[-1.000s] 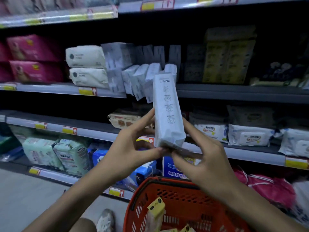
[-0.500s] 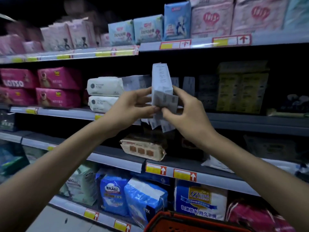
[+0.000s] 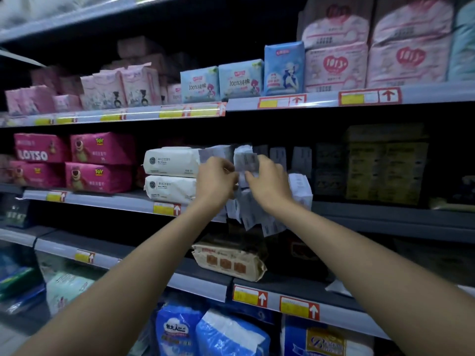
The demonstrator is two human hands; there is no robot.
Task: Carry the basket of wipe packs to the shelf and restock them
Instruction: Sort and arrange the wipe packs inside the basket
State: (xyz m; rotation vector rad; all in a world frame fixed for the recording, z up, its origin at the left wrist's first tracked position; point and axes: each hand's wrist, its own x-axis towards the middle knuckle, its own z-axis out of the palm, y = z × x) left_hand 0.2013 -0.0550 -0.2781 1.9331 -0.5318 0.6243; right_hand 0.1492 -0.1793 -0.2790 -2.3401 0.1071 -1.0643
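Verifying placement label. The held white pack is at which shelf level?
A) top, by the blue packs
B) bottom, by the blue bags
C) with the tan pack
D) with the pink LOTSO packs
D: the left hand and right hand hold the white pack level with the pink LOTSO packs, beside the stacked cream packs.

The wipe pack [image 3: 245,160] looks matt white plastic film (crinkled), the shelf [image 3: 108,199] smooth grey metal.

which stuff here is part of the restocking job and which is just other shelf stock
In the job:
- left hand and right hand, both gripping the white wipe pack
- matching white packs on the middle shelf

Just other stock:
- pink Lotso packs
- cream wet-wipe packs
- brown pack one shelf down
- blue packs above
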